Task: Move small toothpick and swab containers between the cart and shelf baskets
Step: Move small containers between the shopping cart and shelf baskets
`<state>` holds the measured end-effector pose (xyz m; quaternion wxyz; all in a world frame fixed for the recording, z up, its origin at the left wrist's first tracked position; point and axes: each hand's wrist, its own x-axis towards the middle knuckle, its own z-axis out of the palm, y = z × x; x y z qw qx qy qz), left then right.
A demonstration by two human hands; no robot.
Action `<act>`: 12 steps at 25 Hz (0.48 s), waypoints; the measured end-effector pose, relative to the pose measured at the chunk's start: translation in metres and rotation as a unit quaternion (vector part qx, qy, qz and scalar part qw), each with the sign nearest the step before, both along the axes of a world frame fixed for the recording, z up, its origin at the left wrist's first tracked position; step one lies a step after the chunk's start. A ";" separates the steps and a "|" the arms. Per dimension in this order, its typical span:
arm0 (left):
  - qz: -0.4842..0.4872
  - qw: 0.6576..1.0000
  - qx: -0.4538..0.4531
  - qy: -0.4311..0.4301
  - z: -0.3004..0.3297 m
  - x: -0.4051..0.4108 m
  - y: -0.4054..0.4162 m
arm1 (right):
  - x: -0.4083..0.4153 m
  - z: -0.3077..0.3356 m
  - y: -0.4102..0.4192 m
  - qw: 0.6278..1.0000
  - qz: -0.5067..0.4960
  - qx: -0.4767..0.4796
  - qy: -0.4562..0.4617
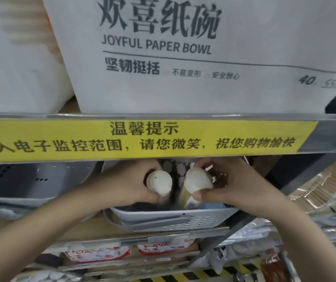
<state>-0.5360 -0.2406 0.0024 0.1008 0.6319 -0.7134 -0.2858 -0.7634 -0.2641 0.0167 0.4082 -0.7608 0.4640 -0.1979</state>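
Observation:
Both my hands reach under the upper shelf edge, above a pale grey perforated basket [175,220] on the shelf. My left hand [134,184] grips a small round container with a white cap [161,183], the cap facing me. My right hand [230,184] grips a second white-capped container [197,180], tilted, with my thumb under it. The two containers are side by side, a little apart, over the basket's opening. The inside of the basket is dark and mostly hidden by my hands.
A yellow notice strip [142,139] runs along the upper shelf edge just above my hands. Large white paper-bowl packs [183,58] stand on that shelf. A darker grey basket [26,180] sits to the left, toothpick packs [315,190] to the right, packaged goods [102,253] below.

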 end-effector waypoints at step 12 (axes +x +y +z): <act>-0.054 0.986 0.126 -0.094 -0.047 -0.024 -0.023 | 0.012 0.002 -0.019 0.980 0.150 0.050 0.122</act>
